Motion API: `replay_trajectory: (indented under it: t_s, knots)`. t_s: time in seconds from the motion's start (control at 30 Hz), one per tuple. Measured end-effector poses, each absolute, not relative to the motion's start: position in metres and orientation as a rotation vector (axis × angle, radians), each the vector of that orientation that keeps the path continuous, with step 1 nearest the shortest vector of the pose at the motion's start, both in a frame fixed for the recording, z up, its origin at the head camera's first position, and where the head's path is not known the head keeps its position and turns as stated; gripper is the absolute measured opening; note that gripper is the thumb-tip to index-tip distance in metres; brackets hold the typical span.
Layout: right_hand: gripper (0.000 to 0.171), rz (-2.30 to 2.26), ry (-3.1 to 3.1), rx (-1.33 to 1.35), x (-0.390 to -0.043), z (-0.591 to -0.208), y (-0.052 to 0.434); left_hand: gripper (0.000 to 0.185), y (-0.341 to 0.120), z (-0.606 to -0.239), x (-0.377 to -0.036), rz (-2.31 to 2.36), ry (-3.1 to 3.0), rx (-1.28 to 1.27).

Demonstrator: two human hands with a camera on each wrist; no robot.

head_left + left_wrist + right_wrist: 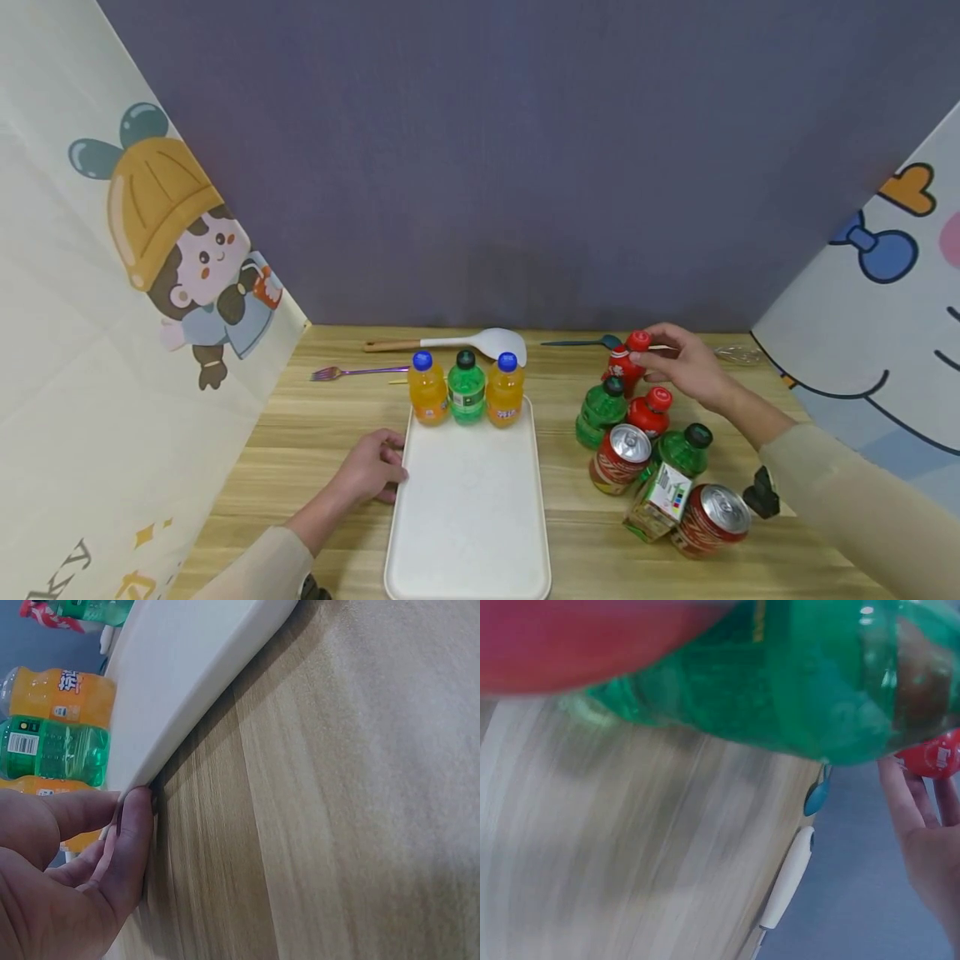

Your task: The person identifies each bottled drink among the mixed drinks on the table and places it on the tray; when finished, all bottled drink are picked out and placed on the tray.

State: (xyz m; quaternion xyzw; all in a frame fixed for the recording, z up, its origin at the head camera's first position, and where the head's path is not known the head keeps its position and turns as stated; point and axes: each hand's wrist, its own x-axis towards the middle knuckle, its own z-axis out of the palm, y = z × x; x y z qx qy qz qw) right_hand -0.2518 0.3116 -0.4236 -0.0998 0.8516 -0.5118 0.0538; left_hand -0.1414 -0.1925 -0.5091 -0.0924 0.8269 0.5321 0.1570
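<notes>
While the left hand (371, 468) pinched the left rim of the tray (468, 508), the right hand (684, 367), out to the tray's right, had thumb and fingers closed round the top of a red bottle (638, 340). That bottle stood well apart from the tray, past its far right corner, close behind another red one (619, 360). Whether its base touched the table (300, 433) could not be told.

On the tray's far end stood a row of three: an orange bottle (428, 392), a green one (467, 392) and a second orange one (506, 393). Right of the tray crowded more bottles, two cans and a carton (658, 502).

The step in hand looked like taking up the red bottle to join that row. The next move seemed to call for a straight lift, free of its neighbour, then a leftward carry to the tray, with the left hand steadying the rim.
</notes>
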Motion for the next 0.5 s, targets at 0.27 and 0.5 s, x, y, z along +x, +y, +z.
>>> replay_trajectory:
  t_s: [0.27,0.5]
  knots:
    - [0.048,-1.689,2.611,-0.326,-0.253,-0.405,0.305,0.051,-0.192,-0.509,-0.140,1.539,2.360,-0.272]
    - [0.047,-1.727,2.637,-0.311,-0.251,-0.374,0.296,0.052,-0.193,-0.510,-0.141,1.528,2.356,-0.273]
